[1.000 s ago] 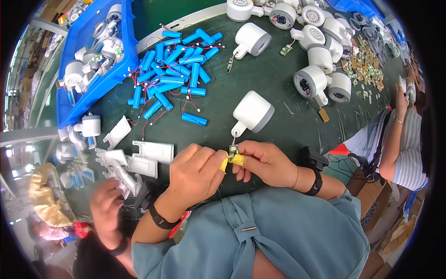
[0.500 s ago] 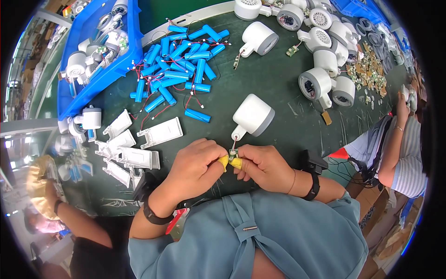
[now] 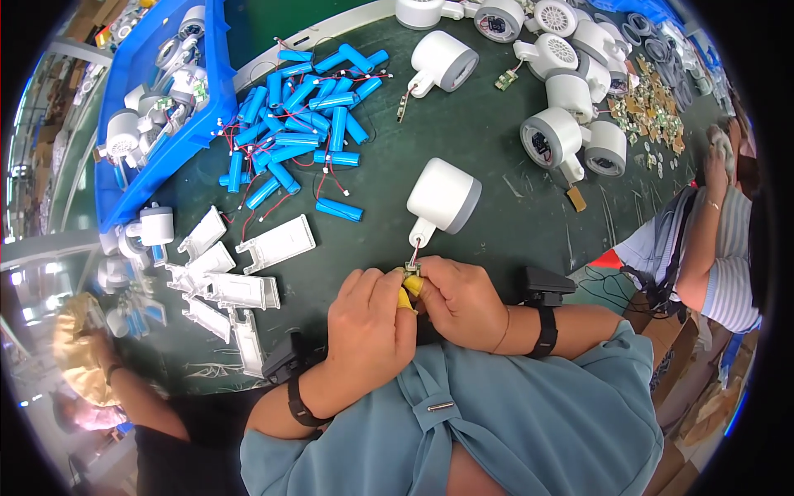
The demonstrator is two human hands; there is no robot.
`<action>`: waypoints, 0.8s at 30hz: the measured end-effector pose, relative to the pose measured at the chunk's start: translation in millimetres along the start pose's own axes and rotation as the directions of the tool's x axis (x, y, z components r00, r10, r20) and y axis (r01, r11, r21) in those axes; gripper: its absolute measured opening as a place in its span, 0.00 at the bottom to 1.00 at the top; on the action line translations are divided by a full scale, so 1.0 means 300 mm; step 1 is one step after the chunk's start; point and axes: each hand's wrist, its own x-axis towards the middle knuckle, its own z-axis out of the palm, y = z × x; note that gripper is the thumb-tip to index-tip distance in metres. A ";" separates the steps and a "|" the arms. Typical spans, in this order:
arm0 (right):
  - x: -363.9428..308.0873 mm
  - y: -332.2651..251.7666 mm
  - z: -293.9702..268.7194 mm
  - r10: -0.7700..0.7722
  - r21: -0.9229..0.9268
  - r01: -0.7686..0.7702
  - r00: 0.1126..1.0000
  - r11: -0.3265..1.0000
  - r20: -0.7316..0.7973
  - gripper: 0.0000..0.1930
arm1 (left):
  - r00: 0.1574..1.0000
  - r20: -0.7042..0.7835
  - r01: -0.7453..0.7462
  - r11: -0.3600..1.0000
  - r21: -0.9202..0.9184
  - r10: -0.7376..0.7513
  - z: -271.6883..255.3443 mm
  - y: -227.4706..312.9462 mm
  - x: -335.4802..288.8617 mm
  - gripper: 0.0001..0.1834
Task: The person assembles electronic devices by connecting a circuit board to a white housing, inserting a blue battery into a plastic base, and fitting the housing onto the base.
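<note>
Both my hands meet in front of my body at a small green circuit board (image 3: 412, 269). Thin wires join the board to a white cylindrical housing (image 3: 442, 196) with a grey rim, lying on its side just beyond. My right hand (image 3: 463, 306) pinches the board between thumb and forefinger. My left hand (image 3: 368, 322) is closed against the board's left edge, its fingers curled; what lies between its fingertips is hidden. Yellow covers (image 3: 404, 298) wrap fingertips where the hands meet.
Blue cylindrical batteries (image 3: 337, 209) with red leads lie in a heap. White plastic covers (image 3: 279, 243) are left of my hands, below a blue bin (image 3: 223, 91) of housings. More housings (image 3: 550, 139) and small boards (image 3: 649, 112) fill the right. Co-workers' arms (image 3: 703, 240) show at both sides.
My left hand has turned, its knuckles now pointing more away from me, and its wrist has come closer to my body. The view has shifted slightly. The board stays between my hands.
</note>
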 end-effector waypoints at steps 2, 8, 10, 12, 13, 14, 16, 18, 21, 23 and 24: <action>0.003 0.002 0.003 -0.058 -0.041 0.057 0.998 0.998 -0.037 0.06 | 1.000 0.018 -0.004 1.000 -0.012 0.004 -0.003 -0.001 0.006 0.18; 0.006 -0.002 0.001 0.032 0.111 -0.029 0.999 0.993 -0.020 0.05 | 0.993 0.119 0.023 0.999 -0.044 -0.017 -0.035 -0.032 0.040 0.17; 0.004 -0.003 0.002 0.026 0.138 -0.019 0.998 0.990 -0.051 0.05 | 0.993 0.092 0.091 0.986 -0.142 -0.078 -0.032 -0.044 0.045 0.15; 0.002 -0.002 0.000 0.024 0.162 -0.010 0.996 0.987 -0.081 0.06 | 0.984 0.122 0.149 0.968 -0.204 -0.126 -0.042 -0.038 0.049 0.14; 0.002 0.000 -0.001 0.004 0.130 0.006 0.997 0.992 -0.078 0.06 | 0.971 0.149 0.219 0.939 -0.264 -0.184 -0.043 -0.033 0.051 0.14; 0.002 0.001 -0.002 -0.015 0.097 0.022 0.997 0.995 -0.074 0.07 | 0.972 0.159 0.210 0.941 -0.265 -0.172 -0.037 -0.029 0.053 0.14; 0.006 -0.003 -0.002 -0.011 0.094 0.021 0.995 0.995 -0.098 0.07 | 0.964 0.161 0.241 0.954 -0.180 -0.213 -0.025 -0.021 0.065 0.11; 0.010 -0.001 0.000 -0.005 0.090 0.017 0.992 0.996 -0.129 0.08 | 0.964 0.163 0.242 0.950 -0.200 -0.211 -0.024 -0.015 0.079 0.11; 0.008 0.006 0.007 -0.051 0.061 0.059 0.991 0.996 -0.124 0.09 | 0.962 0.158 0.252 0.943 -0.218 -0.221 -0.019 -0.016 0.083 0.11; 0.008 0.008 0.009 -0.052 0.054 0.061 0.988 0.997 -0.145 0.09 | 0.963 0.139 0.255 0.948 -0.192 -0.230 -0.019 -0.015 0.087 0.10; 0.010 0.010 0.012 -0.067 0.051 0.074 0.988 0.996 -0.139 0.09 | 0.964 0.149 0.246 0.950 -0.191 -0.219 -0.018 -0.013 0.088 0.10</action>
